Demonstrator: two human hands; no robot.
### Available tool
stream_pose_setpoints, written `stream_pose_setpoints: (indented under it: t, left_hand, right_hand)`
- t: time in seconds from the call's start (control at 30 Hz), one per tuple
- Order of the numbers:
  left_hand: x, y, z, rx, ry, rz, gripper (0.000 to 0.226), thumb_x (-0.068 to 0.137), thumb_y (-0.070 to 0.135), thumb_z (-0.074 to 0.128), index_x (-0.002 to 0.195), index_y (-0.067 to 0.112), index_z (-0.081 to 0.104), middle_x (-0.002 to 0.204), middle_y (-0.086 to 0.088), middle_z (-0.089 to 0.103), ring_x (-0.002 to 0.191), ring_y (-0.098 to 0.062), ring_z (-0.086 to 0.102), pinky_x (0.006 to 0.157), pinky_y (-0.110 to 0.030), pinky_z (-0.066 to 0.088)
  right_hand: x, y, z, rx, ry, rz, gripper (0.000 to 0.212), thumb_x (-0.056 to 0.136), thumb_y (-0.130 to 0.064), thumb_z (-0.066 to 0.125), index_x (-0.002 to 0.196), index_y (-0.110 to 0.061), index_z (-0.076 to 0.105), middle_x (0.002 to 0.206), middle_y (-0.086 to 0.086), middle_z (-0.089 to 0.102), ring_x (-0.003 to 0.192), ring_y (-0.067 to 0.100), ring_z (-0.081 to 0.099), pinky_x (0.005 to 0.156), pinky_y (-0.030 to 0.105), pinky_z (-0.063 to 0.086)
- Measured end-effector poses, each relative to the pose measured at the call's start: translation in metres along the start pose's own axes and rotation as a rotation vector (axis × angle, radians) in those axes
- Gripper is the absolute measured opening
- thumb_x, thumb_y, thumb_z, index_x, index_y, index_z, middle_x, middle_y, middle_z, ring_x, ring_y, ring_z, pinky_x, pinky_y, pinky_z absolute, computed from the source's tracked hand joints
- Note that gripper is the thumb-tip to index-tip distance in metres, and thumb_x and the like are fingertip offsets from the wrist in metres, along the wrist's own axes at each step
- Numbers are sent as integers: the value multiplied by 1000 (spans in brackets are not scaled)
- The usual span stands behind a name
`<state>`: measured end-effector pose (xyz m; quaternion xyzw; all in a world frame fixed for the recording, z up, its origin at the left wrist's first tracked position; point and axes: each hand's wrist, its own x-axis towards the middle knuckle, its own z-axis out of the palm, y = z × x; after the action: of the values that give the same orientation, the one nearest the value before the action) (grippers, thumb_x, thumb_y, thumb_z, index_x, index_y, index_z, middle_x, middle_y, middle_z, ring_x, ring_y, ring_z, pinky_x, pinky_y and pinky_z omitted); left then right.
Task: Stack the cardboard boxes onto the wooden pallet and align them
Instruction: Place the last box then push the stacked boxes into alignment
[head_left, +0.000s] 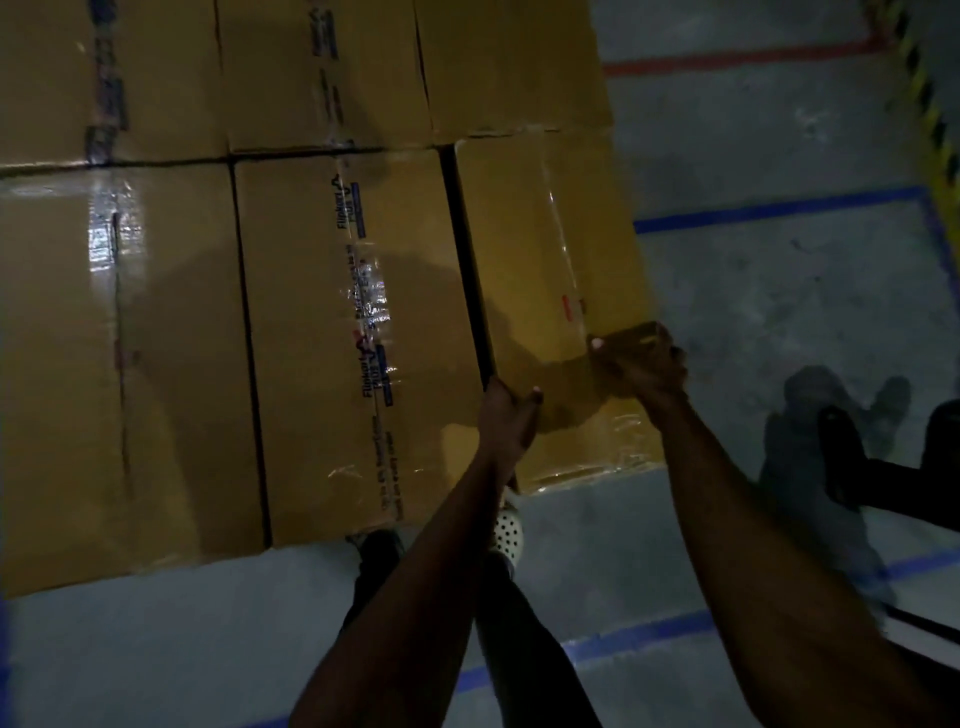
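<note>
- Nearest to us, two bare forearms reach forward from the bottom edge of the view, above the grey floor (156, 649), which has blue tape lines (644, 636) on it.
- Under the arms we see a white shoe with small holes (506, 530) and a dark shoe (376, 556), both on the floor at the near foot of the stack.
- To the right on the floor stands a dark object (852, 467); we cannot tell what it is.
- The left hand (509, 415) holds the near left corner of the right box (550, 260). Its grip is curled round the cardboard, just at the dark gap.
- The right hand (639, 358) holds the near top edge of the same box, closer to its right corner. Its grip is also curled on the edge, with the thumb lying on the top face.
- This right box is at the right end of the near row. A narrow dark gap separates it from the middle box (358, 338), and its far end meets the back row (322, 73).
- The middle box carries shiny printed tape along its top, and the left box (114, 364) stands just beside it.
- Far on the floor we see a red line (743, 57) and a yellow-black striped band (930, 104) at the right edge.
</note>
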<state>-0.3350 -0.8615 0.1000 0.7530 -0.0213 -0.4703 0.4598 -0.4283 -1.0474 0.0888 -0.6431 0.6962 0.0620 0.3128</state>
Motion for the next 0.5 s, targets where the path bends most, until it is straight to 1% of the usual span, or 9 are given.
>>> stream_pose_setpoints:
  t: [0.07, 0.17, 0.2, 0.27, 0.33, 0.4, 0.43, 0.47, 0.5]
  left_hand:
    - [-4, 10, 9, 1, 85, -94, 59, 86, 34, 68, 138, 9, 53, 132, -12, 64, 121, -32, 61, 99, -49, 52]
    - [-20, 18, 16, 33, 149, -96, 70, 72, 36, 60, 136, 11, 51, 131, -10, 63, 117, -33, 61, 98, -48, 52]
    - [-26, 21, 16, 36, 161, -101, 66, 74, 32, 61, 135, 10, 52, 130, -11, 63, 117, -34, 60, 99, -47, 52]
    - [-36, 28, 15, 78, 203, -96, 46, 84, 18, 63, 129, 8, 57, 126, -12, 65, 115, -33, 61, 97, -40, 51]
    - [-44, 35, 15, 191, 287, -16, 37, 89, 12, 62, 126, 9, 67, 121, -12, 70, 110, -29, 66, 93, -33, 50]
    - [-59, 42, 19, 214, 379, 96, 36, 90, 11, 61, 124, 13, 71, 119, -8, 73, 102, -23, 70, 92, -33, 53]
    - [-67, 40, 21, 189, 418, 104, 35, 89, 12, 62, 122, 13, 73, 116, -7, 74, 99, -21, 70, 91, -35, 55]
    - [-74, 32, 22, 154, 423, 41, 30, 89, 14, 63, 117, 12, 74, 110, -7, 74, 94, -20, 69, 88, -35, 56]
    - [-79, 18, 20, 81, 366, -93, 22, 89, 16, 64, 107, 10, 75, 100, -9, 72, 84, -19, 66, 81, -36, 56]
  right_hand:
    - [3, 6, -2, -43, -90, -76, 120, 62, -73, 80, 157, -36, 16, 162, 9, 20, 145, 42, 25, 114, 65, 26]
    - [-4, 15, -2, -105, -77, -134, 121, 64, -72, 80, 159, -37, 14, 163, 7, 16, 147, 41, 22, 114, 65, 28]
    - [-5, 16, -2, -112, -89, -151, 122, 63, -72, 80, 159, -36, 14, 163, 6, 16, 146, 42, 22, 113, 65, 29]
    - [-5, 17, -3, -113, -114, -172, 123, 62, -73, 80, 159, -36, 14, 162, 7, 18, 145, 42, 23, 112, 65, 30]
    - [-5, 18, -2, -113, -119, -194, 123, 62, -73, 80, 159, -36, 14, 162, 6, 19, 145, 42, 24, 112, 65, 31]
    - [-9, 17, 3, -140, -114, -202, 121, 65, -72, 79, 159, -36, 12, 163, 6, 17, 145, 42, 23, 111, 64, 31]
    - [-11, 17, 5, -167, -110, -200, 121, 66, -73, 77, 160, -35, 11, 163, 7, 16, 145, 43, 23, 111, 64, 32]
    - [-12, 15, 7, -190, -105, -198, 120, 68, -73, 75, 160, -34, 10, 163, 8, 15, 145, 43, 23, 111, 64, 32]
    - [-12, 13, 8, -202, -103, -196, 120, 69, -74, 74, 161, -32, 9, 162, 9, 14, 144, 44, 23, 110, 64, 32]
